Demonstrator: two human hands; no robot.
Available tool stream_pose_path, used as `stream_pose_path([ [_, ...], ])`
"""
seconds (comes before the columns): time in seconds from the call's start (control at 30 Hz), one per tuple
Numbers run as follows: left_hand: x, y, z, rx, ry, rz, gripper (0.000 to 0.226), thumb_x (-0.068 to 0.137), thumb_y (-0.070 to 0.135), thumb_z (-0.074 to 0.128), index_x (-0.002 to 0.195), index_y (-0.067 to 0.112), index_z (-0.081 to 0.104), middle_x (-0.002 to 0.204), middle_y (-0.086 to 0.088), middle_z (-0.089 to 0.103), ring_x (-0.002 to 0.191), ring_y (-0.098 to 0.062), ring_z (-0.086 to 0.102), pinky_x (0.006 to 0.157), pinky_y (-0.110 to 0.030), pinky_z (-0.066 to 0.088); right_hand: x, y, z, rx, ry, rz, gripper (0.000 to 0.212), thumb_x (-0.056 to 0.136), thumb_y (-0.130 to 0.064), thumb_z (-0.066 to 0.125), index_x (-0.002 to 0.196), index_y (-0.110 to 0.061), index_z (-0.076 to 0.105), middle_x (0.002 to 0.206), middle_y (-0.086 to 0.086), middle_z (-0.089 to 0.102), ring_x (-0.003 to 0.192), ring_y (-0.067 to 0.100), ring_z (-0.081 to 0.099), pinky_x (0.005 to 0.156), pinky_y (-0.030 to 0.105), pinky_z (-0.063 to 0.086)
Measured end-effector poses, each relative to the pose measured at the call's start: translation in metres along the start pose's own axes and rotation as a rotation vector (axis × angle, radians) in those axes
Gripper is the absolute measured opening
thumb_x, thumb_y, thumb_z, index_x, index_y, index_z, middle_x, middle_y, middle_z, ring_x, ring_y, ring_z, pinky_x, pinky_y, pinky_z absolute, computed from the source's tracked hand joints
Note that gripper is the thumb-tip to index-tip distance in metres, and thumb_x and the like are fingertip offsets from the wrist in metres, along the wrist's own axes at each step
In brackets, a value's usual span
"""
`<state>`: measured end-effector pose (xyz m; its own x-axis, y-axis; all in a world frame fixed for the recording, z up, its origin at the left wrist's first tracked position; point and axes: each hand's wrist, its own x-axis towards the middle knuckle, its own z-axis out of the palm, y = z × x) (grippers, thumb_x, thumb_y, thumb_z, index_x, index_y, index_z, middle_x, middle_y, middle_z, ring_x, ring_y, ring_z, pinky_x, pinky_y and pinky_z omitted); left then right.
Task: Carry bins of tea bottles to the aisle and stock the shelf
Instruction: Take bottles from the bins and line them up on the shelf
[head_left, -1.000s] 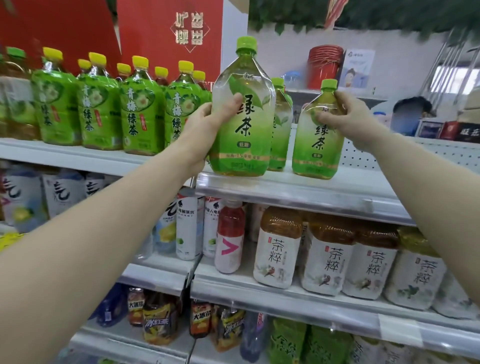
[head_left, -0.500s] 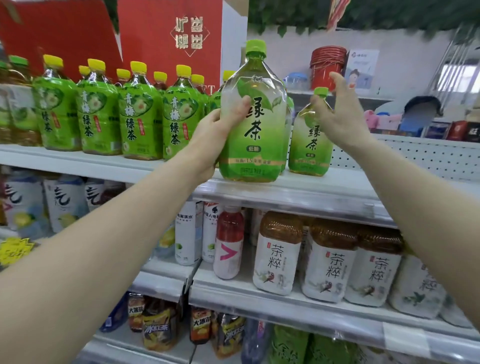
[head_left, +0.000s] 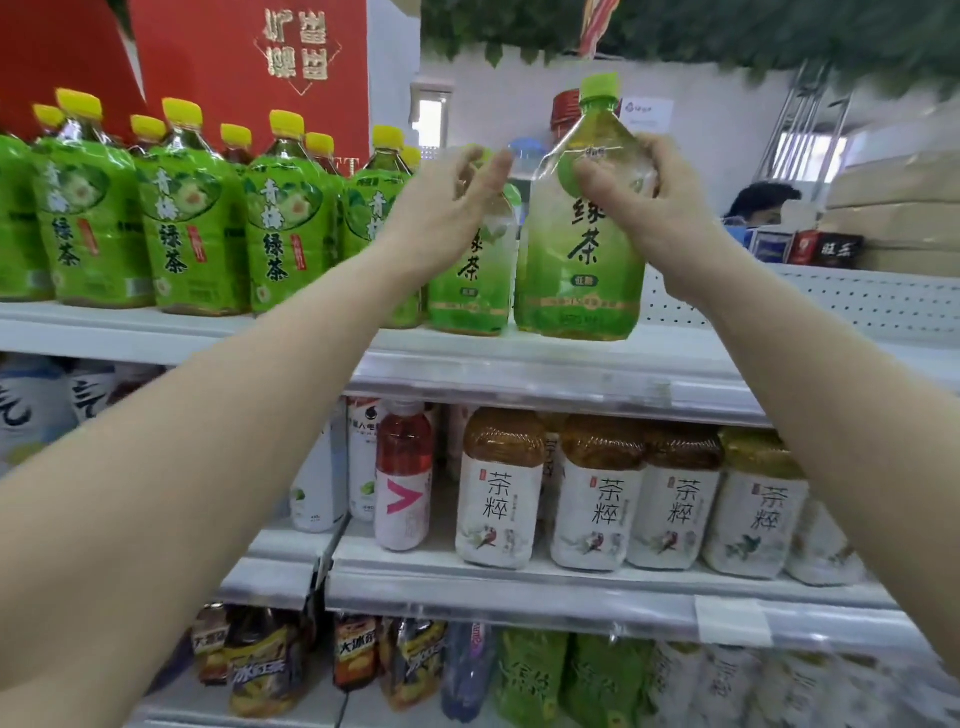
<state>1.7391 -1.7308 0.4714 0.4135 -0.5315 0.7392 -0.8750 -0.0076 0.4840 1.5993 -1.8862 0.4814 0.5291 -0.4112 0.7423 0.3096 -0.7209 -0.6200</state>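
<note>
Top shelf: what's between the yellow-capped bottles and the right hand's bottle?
Head view: another green tea bottle stands there, with the left hand in front of its top.

We see a large green tea bottle (head_left: 582, 270), green-capped with a pale green label, roughly upright at the front edge of the top shelf (head_left: 519, 364). Our right hand (head_left: 639, 208) grips its shoulder; we cannot tell whether its base touches the shelf. Just left and slightly farther back, a second matching bottle (head_left: 475, 291) stands on the shelf, its top hidden behind our loosely spread left hand (head_left: 441, 218).
</note>
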Motion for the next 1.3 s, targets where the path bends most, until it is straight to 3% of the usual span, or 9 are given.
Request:
stream_pose_path([
  [0.07, 0.008, -0.018, -0.006, 0.265, 0.028, 0.057, 0.072, 0.096, 0.060, 0.047, 0.151, 0.015, 0.037, 0.150, -0.006, 0.044, 0.134, -0.018, 0.043, 0.114, -0.037, 0.032, 0.008, 0.014, -0.001, -0.061, 0.019, 0.032, 0.090, 0.059, -0.075, 0.078, 0.129, -0.027, 0.049, 0.118, -0.003, 0.068, 0.105, 0.018, 0.069, 0.094, 0.047, 0.055],
  [0.13, 0.013, -0.033, -0.005, 0.469, -0.017, 0.095, 0.077, 0.093, 0.049, 0.061, 0.154, 0.015, 0.030, 0.157, -0.007, 0.033, 0.145, -0.023, 0.030, 0.119, -0.039, 0.024, 0.019, 0.035, 0.003, -0.104, 0.016, 0.066, 0.099, 0.055, -0.081, 0.076, 0.133, -0.026, 0.047, 0.120, -0.004, 0.067, 0.107, 0.018, 0.067, 0.093, 0.049, 0.054],
  [0.37, 0.019, -0.056, 0.007, 0.668, -0.115, 0.174, 0.103, 0.079, 0.047, 0.078, 0.158, 0.021, 0.017, 0.165, -0.007, 0.014, 0.152, -0.024, 0.011, 0.122, -0.045, 0.022, 0.027, 0.067, 0.027, -0.089, 0.018, 0.128, 0.087, 0.075, -0.065, 0.070, 0.142, -0.017, 0.040, 0.127, -0.003, 0.058, 0.115, 0.019, 0.061, 0.101, 0.051, 0.050],
  [0.43, 0.020, -0.058, 0.011, 0.698, -0.156, 0.175, 0.112, 0.074, 0.051, 0.081, 0.158, 0.023, 0.012, 0.166, -0.006, 0.008, 0.153, -0.025, 0.008, 0.122, -0.046, 0.021, 0.030, 0.069, 0.025, -0.310, 0.065, 0.070, 0.077, 0.086, -0.060, 0.063, 0.146, -0.018, 0.039, 0.134, 0.002, 0.053, 0.120, 0.019, 0.054, 0.107, 0.045, 0.043],
  [0.5, 0.020, -0.060, 0.017, 0.732, -0.176, 0.179, 0.122, 0.069, 0.057, 0.082, 0.159, 0.023, 0.006, 0.167, -0.007, 0.001, 0.153, -0.027, 0.004, 0.122, -0.046, 0.018, 0.029, 0.063, 0.022, -0.573, 0.106, -0.029, 0.080, 0.087, -0.055, 0.065, 0.152, -0.022, 0.032, 0.142, 0.010, 0.043, 0.125, 0.021, 0.043, 0.109, 0.034, 0.033],
  [0.63, 0.020, -0.066, 0.031, 0.757, -0.167, 0.177, 0.135, 0.064, 0.062, 0.082, 0.159, 0.022, -0.005, 0.165, -0.012, -0.014, 0.152, -0.033, -0.006, 0.121, -0.045, 0.012, 0.018, 0.051, 0.036, -1.001, 0.033, -0.196, 0.112, 0.073, -0.057, 0.076, 0.158, -0.028, 0.008, 0.160, 0.019, 0.013, 0.143, 0.041, 0.024, 0.115, 0.055, 0.028],
  [0.73, 0.020, -0.071, 0.039, 0.779, -0.125, 0.193, 0.135, 0.065, 0.058, 0.083, 0.158, 0.021, -0.006, 0.164, -0.015, -0.015, 0.152, -0.037, -0.006, 0.122, -0.045, 0.013, 0.014, 0.059, 0.046, -1.111, -0.055, -0.180, 0.116, 0.071, -0.054, 0.078, 0.159, -0.028, 0.007, 0.163, 0.020, -0.001, 0.146, 0.046, 0.010, 0.118, 0.056, 0.017],
  [1.03, 0.022, -0.076, 0.042, 0.823, -0.071, 0.195, 0.134, 0.063, 0.064, 0.081, 0.158, 0.024, -0.005, 0.166, -0.013, -0.010, 0.152, -0.035, 0.000, 0.121, -0.044, 0.020, 0.032, 0.081, 0.049, -1.103, -0.052, -0.181, 0.113, 0.069, -0.050, 0.082, 0.157, -0.021, 0.018, 0.161, 0.022, 0.004, 0.143, 0.045, 0.015, 0.118, 0.055, 0.019],
  [1.3, 0.021, -0.070, 0.036, 0.842, -0.087, 0.203, 0.127, 0.065, 0.061, 0.081, 0.159, 0.025, 0.002, 0.166, -0.011, -0.001, 0.152, -0.034, 0.006, 0.114, -0.048, 0.033, 0.034, 0.080, 0.042, -1.141, -0.114, -0.173, 0.107, 0.076, -0.052, 0.077, 0.158, -0.022, 0.015, 0.162, 0.021, 0.002, 0.146, 0.043, 0.012, 0.119, 0.051, 0.014],
])
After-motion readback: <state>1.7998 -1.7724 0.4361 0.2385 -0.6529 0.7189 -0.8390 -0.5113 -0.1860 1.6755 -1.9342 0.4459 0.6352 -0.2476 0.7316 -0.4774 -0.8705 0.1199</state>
